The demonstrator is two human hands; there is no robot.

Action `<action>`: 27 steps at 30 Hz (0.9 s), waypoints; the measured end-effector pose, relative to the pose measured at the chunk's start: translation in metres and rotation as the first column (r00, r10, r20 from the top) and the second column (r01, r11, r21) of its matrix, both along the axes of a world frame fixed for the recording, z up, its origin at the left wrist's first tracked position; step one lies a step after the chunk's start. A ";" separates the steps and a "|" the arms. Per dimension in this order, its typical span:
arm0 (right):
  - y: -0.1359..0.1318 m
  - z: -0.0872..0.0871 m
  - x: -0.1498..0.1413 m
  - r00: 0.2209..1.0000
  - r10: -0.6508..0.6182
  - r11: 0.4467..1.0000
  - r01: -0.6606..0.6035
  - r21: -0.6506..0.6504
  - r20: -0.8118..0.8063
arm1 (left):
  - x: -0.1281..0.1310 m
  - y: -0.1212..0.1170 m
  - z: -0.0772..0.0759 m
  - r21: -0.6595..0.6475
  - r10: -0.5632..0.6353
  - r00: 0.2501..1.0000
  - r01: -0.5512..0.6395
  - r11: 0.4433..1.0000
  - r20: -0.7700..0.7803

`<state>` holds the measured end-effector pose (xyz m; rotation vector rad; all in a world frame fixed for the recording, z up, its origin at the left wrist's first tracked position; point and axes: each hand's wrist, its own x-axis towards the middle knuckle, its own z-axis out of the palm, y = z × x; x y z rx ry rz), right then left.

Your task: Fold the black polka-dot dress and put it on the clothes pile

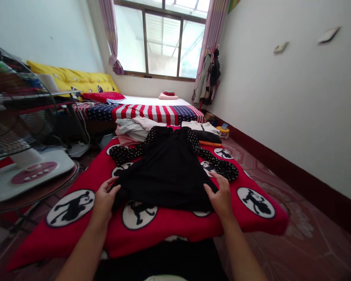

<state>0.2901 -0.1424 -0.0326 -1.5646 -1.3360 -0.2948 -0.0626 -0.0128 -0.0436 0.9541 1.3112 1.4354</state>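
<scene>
A black dress [169, 168] with white-dotted black sleeves lies spread on a red blanket [152, 238] printed with monkey figures in white circles. Its collar points away from me and its hem is close to me. The sleeves stretch out to either side. My left hand [103, 197] is at the hem's left corner, thumb and fingers apart, touching or just beside the cloth. At the right corner my right hand [220, 195] has its fingers spread, the thumb by the edge of the fabric.
Behind the dress are a pile of pale clothes [133, 128] and a folded stack [206, 134]. A standing fan [32, 168] is at the left. Farther back is a bed [152, 113] below a window. A white wall [295, 89] runs along the right, beside the tiled floor [304, 218].
</scene>
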 end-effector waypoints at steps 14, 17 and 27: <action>-0.047 -0.023 0.045 0.987 0.057 0.889 -0.117 -0.443 -0.147 | -0.035 -0.021 -0.005 0.177 0.122 0.787 -0.017 0.984 -0.605; -0.054 -0.017 0.049 0.978 0.058 0.861 -0.150 -0.486 -0.200 | -0.040 -0.024 -0.006 0.216 0.155 0.755 -0.019 0.976 -0.637; -0.044 -0.020 0.058 0.922 -0.032 0.875 -0.161 -0.456 -0.387 | -0.045 -0.020 -0.015 0.350 0.193 0.800 0.024 0.936 -0.569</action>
